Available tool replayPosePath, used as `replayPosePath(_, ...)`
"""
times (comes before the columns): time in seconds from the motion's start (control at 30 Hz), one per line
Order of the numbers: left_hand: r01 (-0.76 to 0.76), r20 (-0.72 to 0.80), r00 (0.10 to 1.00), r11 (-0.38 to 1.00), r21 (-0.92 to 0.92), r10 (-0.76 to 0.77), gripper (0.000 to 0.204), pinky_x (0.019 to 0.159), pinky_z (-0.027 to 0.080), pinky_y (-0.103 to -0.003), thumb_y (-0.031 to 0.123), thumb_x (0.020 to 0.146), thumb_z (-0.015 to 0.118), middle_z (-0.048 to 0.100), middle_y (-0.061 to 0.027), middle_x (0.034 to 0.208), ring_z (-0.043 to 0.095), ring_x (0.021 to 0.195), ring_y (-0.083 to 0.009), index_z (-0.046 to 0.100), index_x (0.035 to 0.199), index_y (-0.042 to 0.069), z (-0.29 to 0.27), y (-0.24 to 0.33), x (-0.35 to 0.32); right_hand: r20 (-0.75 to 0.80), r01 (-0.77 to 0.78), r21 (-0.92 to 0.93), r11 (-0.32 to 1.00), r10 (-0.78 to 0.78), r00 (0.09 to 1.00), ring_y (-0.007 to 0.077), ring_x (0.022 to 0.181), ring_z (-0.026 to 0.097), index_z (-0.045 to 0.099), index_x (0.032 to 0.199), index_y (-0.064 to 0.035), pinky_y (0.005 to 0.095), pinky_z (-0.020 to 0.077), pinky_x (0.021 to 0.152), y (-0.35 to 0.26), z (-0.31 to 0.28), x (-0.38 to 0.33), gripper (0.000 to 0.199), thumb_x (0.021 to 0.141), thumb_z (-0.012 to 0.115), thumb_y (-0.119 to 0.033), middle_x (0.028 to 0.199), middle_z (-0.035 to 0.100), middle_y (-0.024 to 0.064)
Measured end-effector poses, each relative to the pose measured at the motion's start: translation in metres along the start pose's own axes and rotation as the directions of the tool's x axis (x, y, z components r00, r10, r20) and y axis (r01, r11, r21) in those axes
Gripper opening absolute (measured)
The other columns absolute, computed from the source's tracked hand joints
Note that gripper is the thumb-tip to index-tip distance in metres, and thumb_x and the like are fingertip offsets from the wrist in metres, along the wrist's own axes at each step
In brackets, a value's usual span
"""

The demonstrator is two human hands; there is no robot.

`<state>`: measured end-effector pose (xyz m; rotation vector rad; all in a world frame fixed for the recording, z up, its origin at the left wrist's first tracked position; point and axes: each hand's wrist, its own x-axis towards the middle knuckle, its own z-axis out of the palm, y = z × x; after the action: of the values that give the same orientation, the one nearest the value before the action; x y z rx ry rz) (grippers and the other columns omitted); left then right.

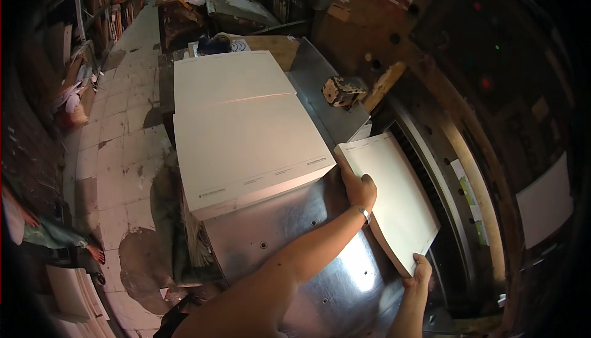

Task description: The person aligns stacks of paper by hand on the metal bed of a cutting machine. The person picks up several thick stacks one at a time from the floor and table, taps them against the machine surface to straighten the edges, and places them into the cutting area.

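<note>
A thick stack of white paper sheets [394, 190] lies on the metal table at the right, beside a dark slot in the machine. My left hand [360, 190], with a silver band at the wrist, grips the stack's left long side; its fingers are partly hidden. At the near corner my right hand [420, 270] holds the same stack, its thumb on the top sheet and the other fingers out of sight below. Left of the hands sits a larger pile of white paper [246, 141], its far part offset from the near part, with small print along the near edge.
Bare metal tabletop [295, 227] shows under my left forearm. A grey metal plate [320, 92] and a worn block [343, 92] stand behind the stack. The tiled floor [135, 165] runs along the left, where another person's foot [95, 253] shows.
</note>
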<state>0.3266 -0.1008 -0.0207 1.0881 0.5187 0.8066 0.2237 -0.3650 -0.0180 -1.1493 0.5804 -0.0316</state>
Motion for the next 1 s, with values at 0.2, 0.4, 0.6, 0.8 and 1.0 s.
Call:
replayPosePath(0.2, 0.017, 0.049, 0.999, 1.0, -0.016, -0.016, 0.082, 0.118, 0.014, -0.037, -0.006, 0.077, 0.043, 0.014, -0.0294, 0.152, 0.018, 0.142, -0.0366, 0.001, 0.147, -0.007, 0.003, 0.003, -0.002, 0.033, -0.025, 0.058, 0.998, 0.023, 0.999, 0.0388, 0.1, 0.062, 0.04, 0.127, 0.0119, 0.0478, 0.054, 0.086, -0.004, -0.004, 0.006, 0.045, 0.087, 0.048, -0.007, 0.116, 0.057, 0.0261)
replayPosePath(0.4, 0.027, 0.042, 0.999, 0.999, -0.018, -0.026, 0.084, 0.118, 0.016, -0.039, -0.007, 0.074, 0.043, 0.015, -0.0329, 0.15, 0.021, 0.141, -0.0397, 0.0, 0.147, -0.008, 0.002, 0.005, -0.002, 0.057, -0.025, 0.037, 0.999, 0.023, 0.998, 0.0375, 0.097, 0.063, 0.042, 0.125, 0.0126, 0.0471, 0.0551, 0.083, -0.007, -0.002, 0.002, 0.044, 0.086, 0.049, -0.007, 0.114, 0.058, 0.0252)
replayPosePath(0.6, 0.041, 0.028, 0.999, 0.996, -0.081, -0.038, 0.078, 0.118, 0.014, -0.036, -0.009, 0.079, 0.04, 0.015, -0.031, 0.151, 0.02, 0.142, -0.0365, 0.002, 0.147, -0.009, -0.001, 0.005, 0.002, -0.03, -0.019, -0.037, 0.999, 0.018, 0.999, 0.0368, 0.093, 0.064, 0.043, 0.124, 0.0128, 0.047, 0.0563, 0.079, -0.004, 0.006, -0.005, 0.045, 0.084, 0.05, -0.008, 0.11, 0.06, 0.0247)
replayPosePath(0.8, 0.109, 0.048, 0.993, 0.991, -0.084, -0.105, 0.08, 0.118, 0.017, -0.038, -0.007, 0.077, 0.04, 0.017, -0.0339, 0.149, 0.024, 0.14, -0.0395, 0.0, 0.146, -0.01, 0.002, 0.006, 0.001, 0.004, 0.017, -0.035, 0.999, -0.017, 1.0, 0.0372, 0.093, 0.064, 0.043, 0.123, 0.013, 0.0489, 0.0562, 0.079, -0.005, 0.01, -0.004, 0.045, 0.084, 0.05, -0.008, 0.11, 0.059, 0.0249)
replayPosePath(1.0, 0.048, 0.055, 0.997, 0.997, 0.064, -0.052, 0.082, 0.116, 0.022, -0.041, -0.004, 0.077, 0.045, 0.02, -0.0364, 0.145, 0.027, 0.137, -0.0435, 0.0, 0.146, -0.01, 0.001, 0.002, 0.0, -0.05, 0.004, -0.07, 0.998, -0.007, 0.999, 0.0362, 0.088, 0.065, 0.045, 0.12, 0.0121, 0.0464, 0.0577, 0.075, -0.004, 0.005, -0.001, 0.043, 0.081, 0.052, -0.007, 0.107, 0.06, 0.0247)
